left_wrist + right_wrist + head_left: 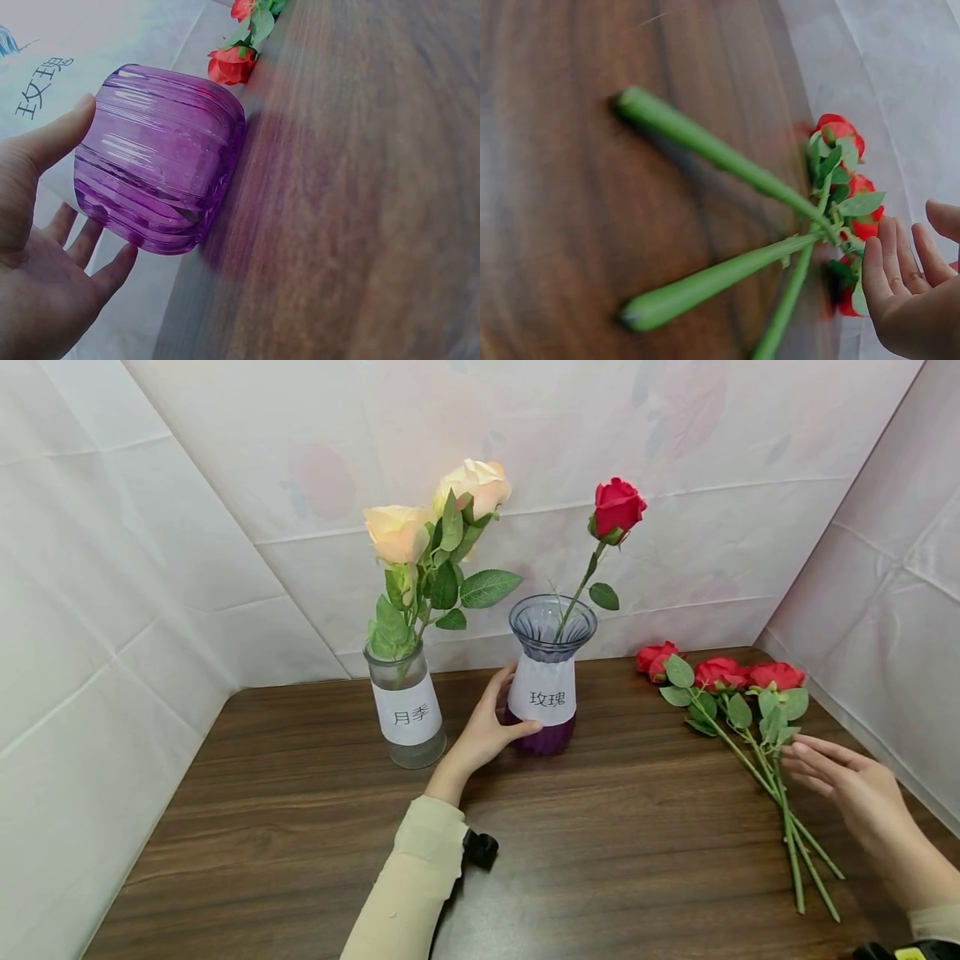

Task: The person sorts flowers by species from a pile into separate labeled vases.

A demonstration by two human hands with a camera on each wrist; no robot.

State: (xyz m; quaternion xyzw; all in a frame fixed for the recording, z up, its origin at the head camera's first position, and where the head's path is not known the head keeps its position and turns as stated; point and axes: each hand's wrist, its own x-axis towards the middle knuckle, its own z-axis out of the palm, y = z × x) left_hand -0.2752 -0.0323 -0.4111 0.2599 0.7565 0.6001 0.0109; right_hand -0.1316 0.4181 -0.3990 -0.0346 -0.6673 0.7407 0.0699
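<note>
My left hand [486, 727] grips the lower part of a glass vase [546, 739], purple at the base and blue-grey at the flared rim, thumb at the front and fingers around its left side. A white paper label [542, 693] with black characters wraps the vase. One red rose [618, 508] leans to the right out of it. At the right, three red roses [722, 673] lie on the table with their green stems [787, 827] crossed. My right hand [855, 785] is beside these stems, fingers extended and fingertips close to the leaves, holding nothing.
A clear glass vase [416, 752] with a white label stands left of the purple one, holding peach roses [397, 533] with leafy stems. Both vases are near the back edge of the dark wooden table [300, 827]. White cloth [315, 502] hangs behind and at both sides.
</note>
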